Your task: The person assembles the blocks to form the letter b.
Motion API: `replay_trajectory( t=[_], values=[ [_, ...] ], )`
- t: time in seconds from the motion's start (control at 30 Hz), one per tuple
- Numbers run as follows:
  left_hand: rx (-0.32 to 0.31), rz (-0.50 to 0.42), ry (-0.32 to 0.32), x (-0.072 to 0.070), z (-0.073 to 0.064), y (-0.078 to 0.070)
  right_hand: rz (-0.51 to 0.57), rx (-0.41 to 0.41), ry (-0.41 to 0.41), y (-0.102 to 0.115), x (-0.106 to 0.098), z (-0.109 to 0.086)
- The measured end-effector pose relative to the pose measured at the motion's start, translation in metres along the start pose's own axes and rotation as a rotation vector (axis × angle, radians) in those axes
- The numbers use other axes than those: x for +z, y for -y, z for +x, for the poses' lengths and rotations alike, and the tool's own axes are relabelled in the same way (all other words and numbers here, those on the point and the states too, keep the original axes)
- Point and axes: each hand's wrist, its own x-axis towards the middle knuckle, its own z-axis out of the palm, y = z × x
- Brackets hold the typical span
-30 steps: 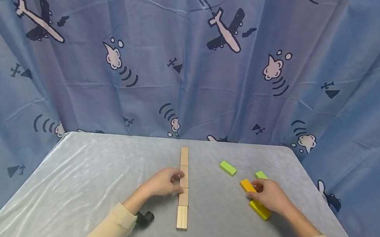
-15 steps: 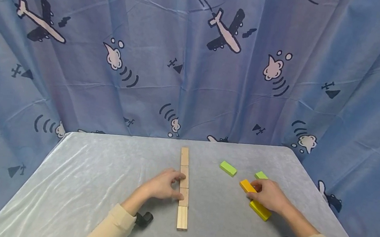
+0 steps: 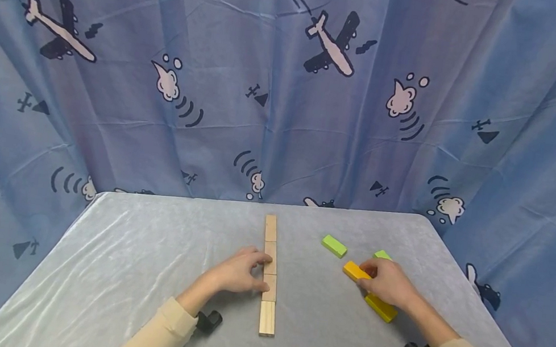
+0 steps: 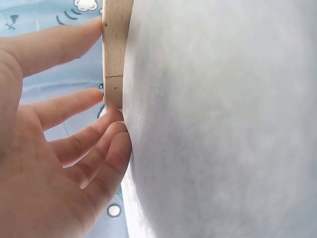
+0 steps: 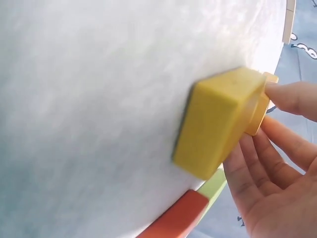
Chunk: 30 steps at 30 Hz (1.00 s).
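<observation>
A straight row of pale wooden blocks [image 3: 267, 318] runs away from me along the middle of the table. My left hand [image 3: 238, 272] is at the row's left side, thumb and index finger spread, their tips at the edge of the blocks. The left wrist view has those two fingertips against the wood [image 4: 115, 44]. On the right, my right hand [image 3: 388, 282] pinches an orange-yellow block [image 3: 354, 270] between thumb and fingers, its far end sticking out leftward. Nearer me lies a yellow block [image 3: 380, 308], large in the right wrist view [image 5: 205, 126], just beside the hand.
A lime green block [image 3: 334, 246] lies between the row and my right hand. Another green block [image 3: 383, 255] is partly hidden behind that hand. An orange-red block [image 5: 173, 215] shows in the right wrist view. A blue patterned curtain [image 3: 224, 104] hangs behind the white-covered table [image 3: 156, 251].
My right hand has shifted slightly left with the orange-yellow block. The left thumb moved a little toward me along the row, widening its spread from the index finger, then stayed.
</observation>
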Motion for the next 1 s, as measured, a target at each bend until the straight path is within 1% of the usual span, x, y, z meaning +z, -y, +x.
replay_trajectory(
  t=[0.27,0.43,0.57,0.7,1.0],
  values=[
    [0.0,0.019,-0.028,0.003,-0.002,-0.001,0.013,-0.054,0.006,0.015,0.006,0.006],
    [-0.012,0.03,-0.03,0.004,0.0,-0.001,0.029,-0.103,-0.004,0.026,0.012,0.012],
    [-0.018,0.037,-0.031,0.004,0.0,-0.002,0.025,-0.126,-0.01,0.036,0.017,0.017],
    [-0.026,0.038,-0.031,0.004,0.001,-0.002,0.027,-0.137,0.002,0.046,0.022,0.022],
    [-0.032,0.036,-0.033,0.002,0.001,-0.003,0.071,-0.195,0.022,0.066,0.033,0.033]
  ],
)
